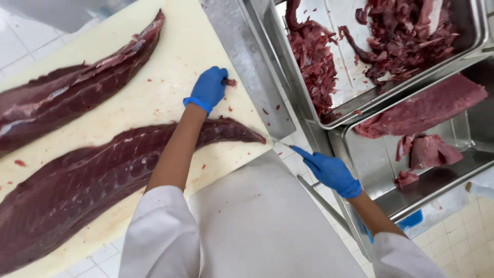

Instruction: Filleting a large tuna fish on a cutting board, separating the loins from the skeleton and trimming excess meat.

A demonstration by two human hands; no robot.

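The left hand (209, 87), in a blue glove, is pinched shut on a small scrap of dark red meat (230, 82), lifted just above the pale cutting board (170, 62) and just beyond the thin end of the near loin (103, 180). That loin is the landmark here: a long dark red slab lying across the board, its narrow tip pointing toward the steel trays. The right hand (329, 172), also gloved blue, is closed around a knife handle, forefinger stretched along the spine, and the slim knife (282, 143) reaches in so its point sits right at the loin's tip. To do this well, I'd judge the trimmed bit should be held firmly between the fingertips, kept clear of the blade, while the knife rests low and flat, edge turned away from the other forearm, which crosses over the loin. Beyond the loin, on the far side of the board, lies a second loin (77, 87), well apart. Off the loin's tip stand the trays: the far tray (476, 31) heaped with shredded red trimmings (401, 36), and the nearer tray (370, 170) holding larger cut pieces (422, 108). Small flecks dot the board near the loin's tip. The desk under the board hardly shows.
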